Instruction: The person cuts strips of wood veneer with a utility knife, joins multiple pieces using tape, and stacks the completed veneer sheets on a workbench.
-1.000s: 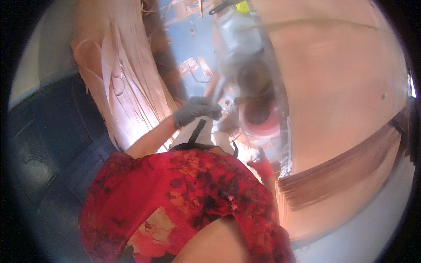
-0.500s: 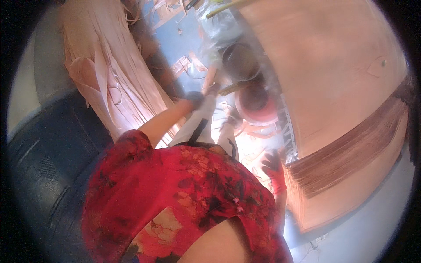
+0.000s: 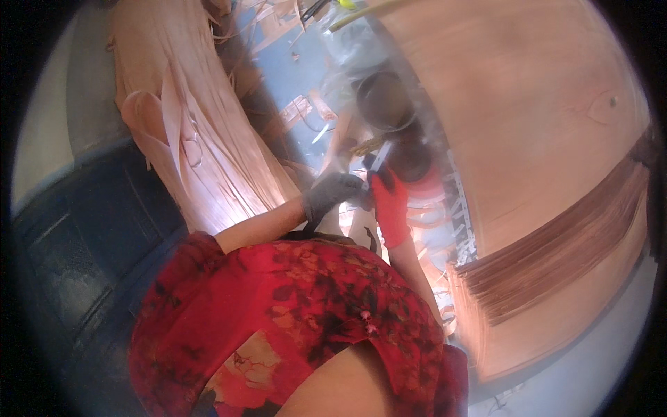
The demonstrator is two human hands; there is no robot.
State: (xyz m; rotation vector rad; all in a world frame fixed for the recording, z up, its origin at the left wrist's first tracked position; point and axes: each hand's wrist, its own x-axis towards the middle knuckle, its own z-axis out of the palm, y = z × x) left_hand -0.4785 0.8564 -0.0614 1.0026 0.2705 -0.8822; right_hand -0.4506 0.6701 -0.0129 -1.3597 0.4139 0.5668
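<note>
My two gloved hands meet in front of my lap, by the buckets. My right hand (image 3: 390, 205), in a red glove with dark fingers, closes around a narrow pale strip-like tool (image 3: 380, 156) that points up and away; its exact kind is unclear. My left hand (image 3: 333, 194), in a dark grey glove, is closed with its fingertips at the right hand's fingers. What it grips, if anything, is hidden. Just beyond are a dark round bucket (image 3: 384, 102) and a red bucket (image 3: 422, 182) with a dark inside. A brownish stick-like thing (image 3: 363, 147) lies at their edge.
A stack of thin wood veneer sheets (image 3: 528, 118) fills the right, with a dark brown band (image 3: 556, 257) across it. Loose veneer strips (image 3: 201, 132) are piled at the left, beside a dark blue panelled surface (image 3: 76, 271). Wood scraps (image 3: 299, 108) and clear plastic (image 3: 351, 42) lie ahead.
My right hand has moved left and up from the stack's corner to meet my left hand. My left hand has drawn back slightly, and the pale tool now shows in my right hand.
</note>
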